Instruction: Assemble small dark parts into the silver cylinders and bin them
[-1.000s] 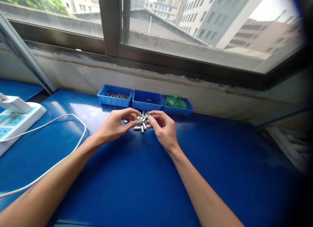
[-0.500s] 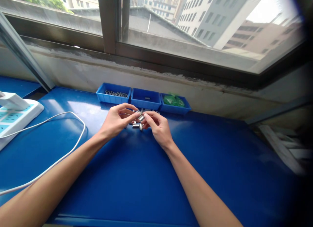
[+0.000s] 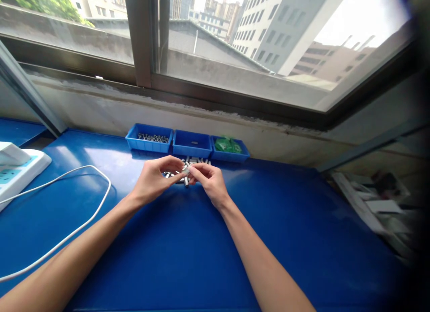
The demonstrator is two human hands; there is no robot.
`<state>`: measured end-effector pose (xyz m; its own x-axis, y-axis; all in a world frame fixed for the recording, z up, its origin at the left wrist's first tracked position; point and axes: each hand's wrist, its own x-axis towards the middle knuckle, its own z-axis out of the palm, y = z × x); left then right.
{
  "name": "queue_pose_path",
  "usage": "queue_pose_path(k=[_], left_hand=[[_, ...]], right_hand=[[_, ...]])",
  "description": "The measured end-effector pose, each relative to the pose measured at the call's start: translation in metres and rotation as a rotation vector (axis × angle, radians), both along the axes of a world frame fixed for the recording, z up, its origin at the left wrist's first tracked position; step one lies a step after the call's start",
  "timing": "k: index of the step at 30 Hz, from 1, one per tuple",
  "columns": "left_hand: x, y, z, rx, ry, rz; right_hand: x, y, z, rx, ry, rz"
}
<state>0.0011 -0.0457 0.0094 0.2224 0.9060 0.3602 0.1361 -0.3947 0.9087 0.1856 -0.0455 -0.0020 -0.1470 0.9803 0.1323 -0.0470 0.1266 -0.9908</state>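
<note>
Over a pile of small silver metal pieces (image 3: 186, 182) on the blue table, my two hands meet at the fingertips. My left hand (image 3: 156, 177) has its thumb and fingers closed around a small shiny metal piece (image 3: 186, 169), partly covered by the fingers. The thumb and index finger of my right hand (image 3: 210, 182) pinch at the same spot, touching that piece's right side. Its exact kind is too small to make out. More loose metal pieces show behind and between the hands.
Behind the pile stand three blue bins: the left bin (image 3: 148, 145) with many small metal parts, the middle bin (image 3: 192, 150) with one small piece, the right bin (image 3: 231, 158) with green plastic bags. A power strip (image 3: 36, 162) and white cable (image 3: 101, 204) lie left.
The camera view has shifted, so everything sits a little lower and further left. Both hands remain together over the pile, with the fingers and the piece slightly turned.
</note>
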Motion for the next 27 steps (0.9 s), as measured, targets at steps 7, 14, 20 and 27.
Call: queue_pose_path(k=[7,14,20,27], left_hand=[[-0.008,0.005,0.002,0.138,0.095,0.002],[-0.024,0.011,0.006,0.411,0.489,0.037],[-0.039,0.013,0.008,0.304,0.854,-0.003],[-0.041,0.015,0.009,0.227,0.948,-0.071]], right_hand=[[0.001,0.002,-0.004,-0.037,0.079,0.027],[0.003,0.001,-0.004,-0.029,0.082,-0.030],[0.005,0.024,0.005,0.153,-0.118,-0.304],[0.000,0.063,0.022,0.423,-0.575,-0.484]])
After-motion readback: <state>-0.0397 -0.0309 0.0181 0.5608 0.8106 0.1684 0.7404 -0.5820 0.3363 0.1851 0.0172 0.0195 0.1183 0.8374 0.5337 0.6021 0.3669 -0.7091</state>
